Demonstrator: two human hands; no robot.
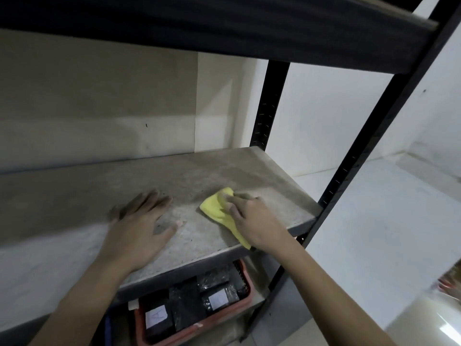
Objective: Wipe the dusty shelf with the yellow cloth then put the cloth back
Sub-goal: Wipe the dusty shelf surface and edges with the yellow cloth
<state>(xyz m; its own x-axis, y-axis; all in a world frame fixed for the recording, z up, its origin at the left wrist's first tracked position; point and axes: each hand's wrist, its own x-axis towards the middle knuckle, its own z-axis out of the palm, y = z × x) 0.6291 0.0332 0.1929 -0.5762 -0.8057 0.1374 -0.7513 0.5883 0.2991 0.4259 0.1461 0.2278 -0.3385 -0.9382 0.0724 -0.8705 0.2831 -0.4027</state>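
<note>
The right hand point(252, 221) grips the cloth point(219, 208), fingers curled over its bunched top, pressing it on the shelf point(199, 171) near the shelf's right front corner. The cloth's tail trails toward the shelf's front edge. The left hand point(139, 228) rests flat on the shelf, fingers spread, left of the cloth. Below the shelf sits a red basket point(194, 328) of black packets.

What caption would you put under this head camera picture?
Right hand presses a yellow cloth onto the dusty shelf while the left hand rests flat beside it.
</note>
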